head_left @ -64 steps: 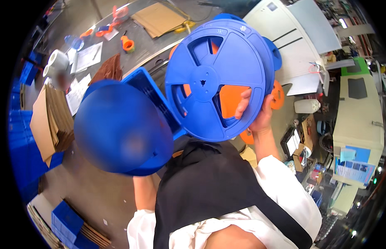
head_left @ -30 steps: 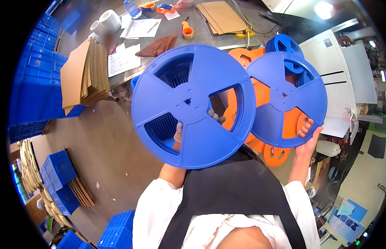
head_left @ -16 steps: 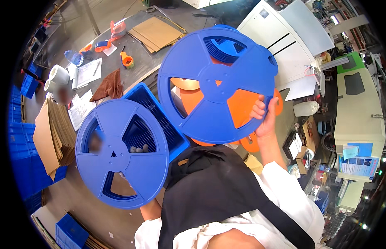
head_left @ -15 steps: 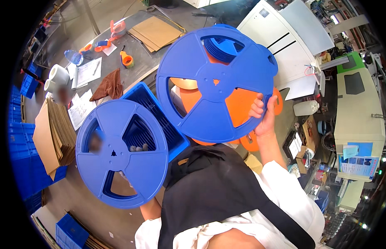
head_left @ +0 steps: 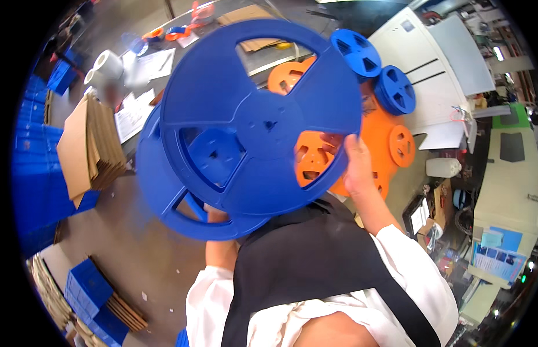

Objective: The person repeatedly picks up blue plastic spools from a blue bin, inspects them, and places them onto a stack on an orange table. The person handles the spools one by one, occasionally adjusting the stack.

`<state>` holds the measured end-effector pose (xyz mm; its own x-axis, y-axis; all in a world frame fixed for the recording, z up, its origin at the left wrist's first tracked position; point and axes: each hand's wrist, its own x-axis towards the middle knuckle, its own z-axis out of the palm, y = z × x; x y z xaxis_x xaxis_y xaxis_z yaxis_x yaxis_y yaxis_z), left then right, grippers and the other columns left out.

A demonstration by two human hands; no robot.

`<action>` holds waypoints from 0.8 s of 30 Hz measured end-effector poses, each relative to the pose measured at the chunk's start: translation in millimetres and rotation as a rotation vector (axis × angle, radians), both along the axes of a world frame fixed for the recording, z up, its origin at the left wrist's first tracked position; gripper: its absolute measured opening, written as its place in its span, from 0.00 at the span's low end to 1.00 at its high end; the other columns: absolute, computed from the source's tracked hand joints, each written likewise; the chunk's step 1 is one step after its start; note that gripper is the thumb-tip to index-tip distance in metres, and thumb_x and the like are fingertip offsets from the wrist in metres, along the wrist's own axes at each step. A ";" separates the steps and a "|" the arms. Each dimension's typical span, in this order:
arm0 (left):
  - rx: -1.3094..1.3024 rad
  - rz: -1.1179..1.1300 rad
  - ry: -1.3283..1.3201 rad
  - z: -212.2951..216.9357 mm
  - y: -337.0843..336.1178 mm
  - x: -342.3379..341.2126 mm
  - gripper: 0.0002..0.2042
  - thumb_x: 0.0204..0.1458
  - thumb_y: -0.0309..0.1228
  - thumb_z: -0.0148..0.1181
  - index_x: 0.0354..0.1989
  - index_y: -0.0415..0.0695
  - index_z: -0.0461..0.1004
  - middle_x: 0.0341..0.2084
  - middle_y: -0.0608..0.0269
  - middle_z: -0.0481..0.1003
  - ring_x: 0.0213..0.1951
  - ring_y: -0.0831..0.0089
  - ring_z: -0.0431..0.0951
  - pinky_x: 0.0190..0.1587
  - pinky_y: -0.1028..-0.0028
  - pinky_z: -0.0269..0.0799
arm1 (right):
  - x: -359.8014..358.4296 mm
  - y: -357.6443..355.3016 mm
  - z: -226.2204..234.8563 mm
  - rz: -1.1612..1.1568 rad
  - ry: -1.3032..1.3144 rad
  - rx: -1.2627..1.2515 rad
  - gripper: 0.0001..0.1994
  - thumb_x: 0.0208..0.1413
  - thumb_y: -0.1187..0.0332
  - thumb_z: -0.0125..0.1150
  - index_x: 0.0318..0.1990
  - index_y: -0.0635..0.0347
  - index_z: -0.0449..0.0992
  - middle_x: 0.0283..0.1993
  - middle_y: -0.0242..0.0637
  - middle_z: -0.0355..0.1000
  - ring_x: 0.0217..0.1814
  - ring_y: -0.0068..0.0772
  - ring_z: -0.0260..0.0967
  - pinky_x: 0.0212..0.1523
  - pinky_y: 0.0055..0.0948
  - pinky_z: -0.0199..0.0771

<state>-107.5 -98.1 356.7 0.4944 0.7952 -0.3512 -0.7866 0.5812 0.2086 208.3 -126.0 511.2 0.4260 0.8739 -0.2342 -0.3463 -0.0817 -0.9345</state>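
My right hand (head_left: 357, 168) grips the right rim of a large blue reel (head_left: 263, 118), held up close to the camera so it fills the middle of the view. Behind and below it sits a second large blue reel (head_left: 164, 191); my left hand (head_left: 215, 215) holds it from underneath, mostly hidden by the reels. The front reel overlaps the rear one. Through the front reel's openings I see orange reels (head_left: 312, 162) on the table beyond.
More orange reels (head_left: 401, 144) and two small blue reels (head_left: 355, 52) lie on the table at upper right. A stack of flat cardboard (head_left: 89, 147) stands at left, blue crates (head_left: 34, 173) beside it, papers and a white roll (head_left: 107, 63) behind. Machines stand at right.
The two reels, held apart half a second ago with the left one low and to the left, have come together; the right reel now overlaps the left one in front of me.
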 end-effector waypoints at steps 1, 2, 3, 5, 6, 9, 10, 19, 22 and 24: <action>0.002 -0.022 -0.006 6.9 3.8 7.1 0.31 0.52 0.46 0.63 0.61 0.41 0.64 0.56 0.53 0.69 0.59 0.59 0.68 0.68 0.58 0.57 | -5.8 -2.6 -10.3 0.035 -0.270 -0.031 0.27 0.62 0.49 0.54 0.57 0.64 0.69 0.61 0.47 0.64 0.63 0.43 0.64 0.61 0.41 0.65; 0.008 -0.031 -0.020 9.8 5.6 13.8 0.31 0.52 0.45 0.64 0.61 0.41 0.64 0.56 0.53 0.69 0.59 0.59 0.68 0.68 0.58 0.57 | -10.9 -2.7 -21.8 0.078 -0.555 -0.053 0.28 0.61 0.49 0.56 0.58 0.65 0.68 0.66 0.49 0.58 0.68 0.45 0.58 0.65 0.43 0.60; 0.013 -0.045 -0.025 12.3 6.5 17.4 0.31 0.52 0.45 0.64 0.61 0.41 0.64 0.56 0.53 0.69 0.59 0.59 0.68 0.68 0.58 0.57 | -8.9 -7.9 -36.9 0.163 -0.715 -0.058 0.35 0.57 0.48 0.61 0.63 0.65 0.63 0.71 0.49 0.48 0.75 0.45 0.45 0.68 0.46 0.52; 0.013 -0.058 -0.023 22.6 6.4 22.5 0.31 0.52 0.45 0.64 0.61 0.41 0.64 0.56 0.53 0.69 0.59 0.59 0.69 0.67 0.58 0.58 | -22.8 -9.6 -26.1 0.036 -0.677 -0.018 0.37 0.55 0.47 0.63 0.65 0.63 0.61 0.71 0.49 0.48 0.75 0.46 0.43 0.68 0.48 0.50; 0.019 -0.066 -0.035 22.8 7.4 28.0 0.31 0.52 0.45 0.64 0.61 0.41 0.64 0.56 0.53 0.69 0.59 0.59 0.69 0.67 0.58 0.58 | -28.6 -11.0 -18.2 -0.029 -0.669 -0.003 0.39 0.54 0.46 0.64 0.65 0.63 0.59 0.71 0.49 0.49 0.75 0.46 0.42 0.68 0.49 0.50; 0.027 -0.062 -0.042 36.2 11.6 31.6 0.31 0.52 0.45 0.64 0.61 0.41 0.64 0.56 0.53 0.69 0.59 0.59 0.69 0.67 0.58 0.58 | -16.4 12.5 22.6 0.053 -1.230 0.242 0.39 0.50 0.48 0.67 0.64 0.59 0.61 0.71 0.47 0.50 0.75 0.48 0.44 0.68 0.50 0.49; 0.034 -0.074 -0.056 37.5 16.6 39.2 0.31 0.52 0.45 0.64 0.61 0.41 0.64 0.56 0.53 0.69 0.59 0.59 0.69 0.67 0.58 0.58 | -12.1 23.9 38.5 0.087 -1.437 0.345 0.38 0.49 0.48 0.68 0.63 0.58 0.63 0.70 0.46 0.52 0.74 0.48 0.46 0.68 0.49 0.49; 0.064 -0.102 -0.170 42.7 33.5 68.5 0.30 0.52 0.44 0.64 0.61 0.41 0.64 0.56 0.53 0.69 0.58 0.59 0.69 0.66 0.58 0.60 | -69.2 105.4 70.9 0.483 -1.508 0.406 0.15 0.47 0.52 0.68 0.33 0.53 0.78 0.37 0.30 0.71 0.50 0.35 0.65 0.65 0.44 0.50; 0.072 -0.095 -0.200 43.1 36.1 69.1 0.30 0.52 0.44 0.64 0.61 0.41 0.64 0.56 0.53 0.69 0.58 0.59 0.69 0.66 0.58 0.60 | -72.1 108.4 68.3 0.560 -1.424 0.344 0.15 0.49 0.51 0.66 0.30 0.53 0.77 0.32 0.29 0.70 0.44 0.33 0.65 0.64 0.48 0.49; 0.075 -0.088 -0.218 43.8 35.7 68.6 0.30 0.52 0.44 0.64 0.61 0.41 0.64 0.56 0.53 0.69 0.58 0.59 0.69 0.66 0.58 0.61 | -73.4 113.5 55.4 0.568 -1.413 0.386 0.17 0.49 0.50 0.65 0.29 0.54 0.76 0.32 0.31 0.69 0.43 0.35 0.66 0.65 0.51 0.48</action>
<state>-38.9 -62.4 400.4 0.6203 0.7656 -0.1706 -0.7649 0.6386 0.0847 134.9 -12.6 566.7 -0.2941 0.9003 0.3210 0.7842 0.4193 -0.4574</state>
